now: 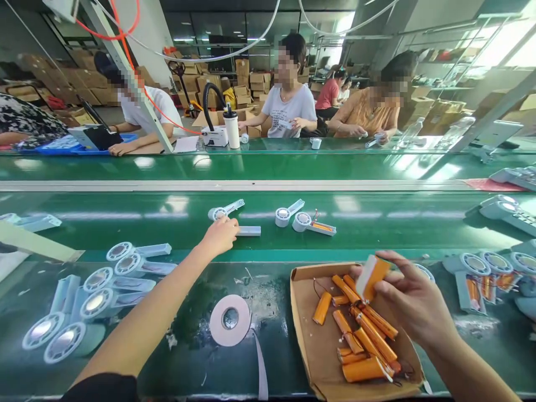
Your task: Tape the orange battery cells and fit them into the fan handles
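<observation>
My right hand (pixel 412 296) pinches an orange battery (pixel 378 277) with a white strip on its side, above a cardboard tray (pixel 305 335). Several orange wrapped batteries (pixel 368 329) with thin wires lie loose in the tray. On the green conveyor, the fingers of my left hand (pixel 220 235) close over a pale blue handheld fan housing (pixel 250 231); its handle sticks out to the right and its round head is mostly covered. Just behind that hand lies another fan housing (pixel 228 209). A roll of white tape (pixel 218 321) rests between my arms, its loose end trailing toward me.
Several open fan housings (pixel 98 301) lie at left; fans with batteries inside (pixel 488 276) are grouped at right. Farther along the belt (pixel 389 223) sit two more housings (pixel 285 216). Co-workers (pixel 288 95) sit across the line. A metal post (pixel 134 78) and hoses stand beyond.
</observation>
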